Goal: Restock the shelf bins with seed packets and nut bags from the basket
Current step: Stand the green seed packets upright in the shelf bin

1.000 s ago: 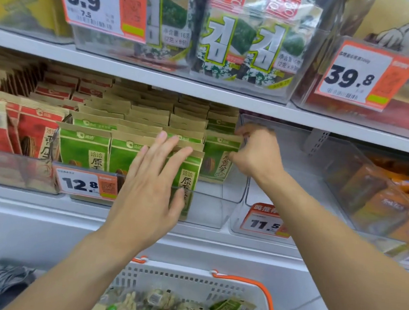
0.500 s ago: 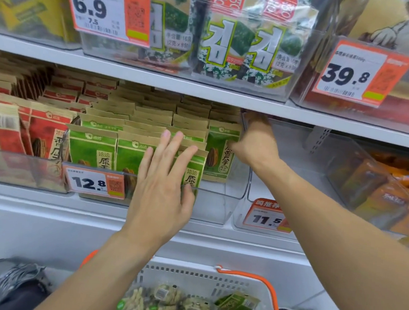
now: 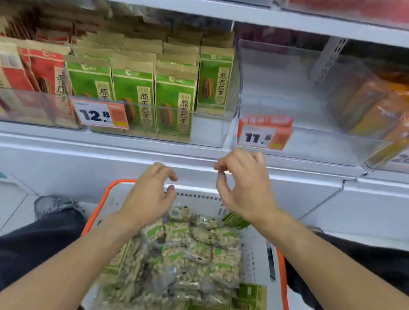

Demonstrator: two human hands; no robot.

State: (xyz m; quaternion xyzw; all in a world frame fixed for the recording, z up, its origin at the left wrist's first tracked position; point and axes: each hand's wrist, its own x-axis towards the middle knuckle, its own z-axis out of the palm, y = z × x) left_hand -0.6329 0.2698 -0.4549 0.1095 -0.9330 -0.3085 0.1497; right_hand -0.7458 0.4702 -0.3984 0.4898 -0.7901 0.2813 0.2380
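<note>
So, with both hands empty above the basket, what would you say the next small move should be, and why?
Probably lower the right hand to grasp one of the nut bags in the basket. Both it and the left hand hold nothing, the bags lie just below, and the clear bin behind the 11.5 price tag looks empty, while the green seed packets beside it are well stocked.

Basket [image 3: 283,278] of nut bags [image 3: 191,249] sits below shelf; seed packets [image 3: 132,93] fill bin [image 3: 207,130] left of bare bin [image 3: 297,147].

arms [image 3: 72,262]: bare, no sleeves | trousers [image 3: 20,245]: dark | shoe [image 3: 55,204]: grey, laced
</note>
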